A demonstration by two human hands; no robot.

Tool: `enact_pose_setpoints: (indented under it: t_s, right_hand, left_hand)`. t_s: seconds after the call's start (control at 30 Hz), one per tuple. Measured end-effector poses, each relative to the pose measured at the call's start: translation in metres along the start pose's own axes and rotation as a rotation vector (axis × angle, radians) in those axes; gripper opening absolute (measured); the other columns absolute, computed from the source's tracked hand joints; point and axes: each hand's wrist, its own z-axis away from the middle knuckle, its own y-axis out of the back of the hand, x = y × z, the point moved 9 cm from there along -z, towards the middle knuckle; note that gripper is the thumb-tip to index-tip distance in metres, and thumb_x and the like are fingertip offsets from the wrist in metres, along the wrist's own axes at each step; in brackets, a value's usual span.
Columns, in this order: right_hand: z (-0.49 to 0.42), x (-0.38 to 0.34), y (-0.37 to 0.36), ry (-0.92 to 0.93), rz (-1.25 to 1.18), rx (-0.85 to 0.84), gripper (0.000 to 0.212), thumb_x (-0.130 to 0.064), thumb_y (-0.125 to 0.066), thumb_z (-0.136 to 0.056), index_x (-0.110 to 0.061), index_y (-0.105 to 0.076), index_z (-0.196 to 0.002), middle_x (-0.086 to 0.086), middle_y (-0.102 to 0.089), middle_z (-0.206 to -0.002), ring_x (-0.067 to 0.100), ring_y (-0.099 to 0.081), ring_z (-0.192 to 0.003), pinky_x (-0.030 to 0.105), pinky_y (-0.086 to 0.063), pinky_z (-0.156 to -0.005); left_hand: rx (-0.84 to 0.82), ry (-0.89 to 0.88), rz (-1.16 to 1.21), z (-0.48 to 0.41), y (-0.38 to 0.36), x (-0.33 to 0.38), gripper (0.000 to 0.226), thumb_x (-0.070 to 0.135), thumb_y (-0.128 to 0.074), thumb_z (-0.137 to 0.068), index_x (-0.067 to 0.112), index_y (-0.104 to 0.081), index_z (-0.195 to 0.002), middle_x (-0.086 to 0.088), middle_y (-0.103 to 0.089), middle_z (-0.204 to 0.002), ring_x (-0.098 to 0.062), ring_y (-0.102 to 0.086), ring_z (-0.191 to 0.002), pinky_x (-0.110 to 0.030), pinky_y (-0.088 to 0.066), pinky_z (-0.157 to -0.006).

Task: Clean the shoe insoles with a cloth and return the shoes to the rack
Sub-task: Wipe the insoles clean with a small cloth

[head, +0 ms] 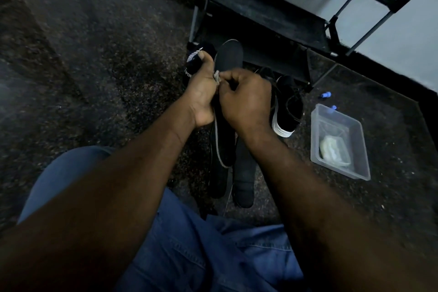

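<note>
My left hand grips a long black insole by its middle and holds it up on edge over the floor. My right hand pinches a small pale cloth against that insole, right beside the left thumb; most of the cloth is hidden by the fingers. Two more black insoles lie on the floor below my hands. A black shoe with white markings sits behind my left hand. Another black shoe with a white sole stands to the right of my right hand.
A black shoe rack with grey poles stands just beyond the shoes, its lower shelves bare. A clear plastic tub with a pale folded item inside sits on the dark floor at right. Small blue caps lie near it. My jeans fill the bottom.
</note>
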Motion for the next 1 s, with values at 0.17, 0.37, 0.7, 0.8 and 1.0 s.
enact_pose_setpoints:
  t_s: [0.17,0.37,0.7,0.8,1.0]
  right_hand:
    - [0.033,0.006,-0.005,0.048,-0.016,-0.091,0.018,-0.019,-0.067,-0.085,-0.021,-0.083,-0.095,-0.006,-0.080,-0.098,0.014,-0.073,-0.091,0.037,-0.058,-0.085]
    - [0.017,0.031,0.023,-0.123,-0.169,-0.079,0.009,-0.020,-0.075,-0.089,-0.023,-0.083,-0.091,-0.012,-0.079,-0.091,0.000,-0.072,-0.087,0.030,-0.058,-0.088]
    - [-0.019,0.041,0.027,-0.090,0.084,0.040,0.020,-0.041,-0.072,-0.086,-0.030,-0.080,-0.100,-0.011,-0.079,-0.091,0.009,-0.074,-0.080,0.036,-0.063,-0.076]
    - [-0.015,0.042,0.027,-0.126,0.094,0.110,0.022,-0.044,-0.068,-0.084,-0.028,-0.080,-0.095,-0.008,-0.078,-0.086,0.015,-0.074,-0.080,0.039,-0.062,-0.074]
    - [0.016,0.015,0.001,-0.046,0.038,0.029,0.015,-0.030,-0.070,-0.087,-0.028,-0.082,-0.096,-0.004,-0.080,-0.090,0.018,-0.073,-0.081,0.036,-0.058,-0.076]
  left_hand:
    - [0.002,0.007,0.052,-0.007,0.004,0.003,0.106,0.089,-0.015,-0.087,0.010,-0.063,-0.138,-0.014,-0.072,-0.126,-0.030,-0.073,-0.105,-0.038,-0.062,-0.083]
    - [-0.103,0.000,0.053,0.003,-0.013,0.005,0.114,0.096,-0.015,-0.080,0.009,-0.067,-0.132,-0.018,-0.067,-0.133,-0.033,-0.067,-0.112,-0.045,-0.058,-0.093]
    - [-0.206,-0.106,0.047,0.014,-0.026,0.013,0.079,0.069,-0.024,-0.103,0.011,-0.074,-0.120,-0.015,-0.073,-0.124,-0.027,-0.072,-0.109,-0.041,-0.059,-0.096]
    - [-0.179,-0.122,0.030,0.011,-0.023,0.012,0.082,0.072,-0.030,-0.101,0.008,-0.061,-0.141,-0.018,-0.067,-0.135,-0.030,-0.068,-0.119,-0.042,-0.057,-0.096]
    - [-0.128,-0.084,0.000,-0.002,-0.010,0.004,0.093,0.081,-0.027,-0.094,0.009,-0.056,-0.145,-0.011,-0.065,-0.139,-0.029,-0.063,-0.130,-0.046,-0.043,-0.117]
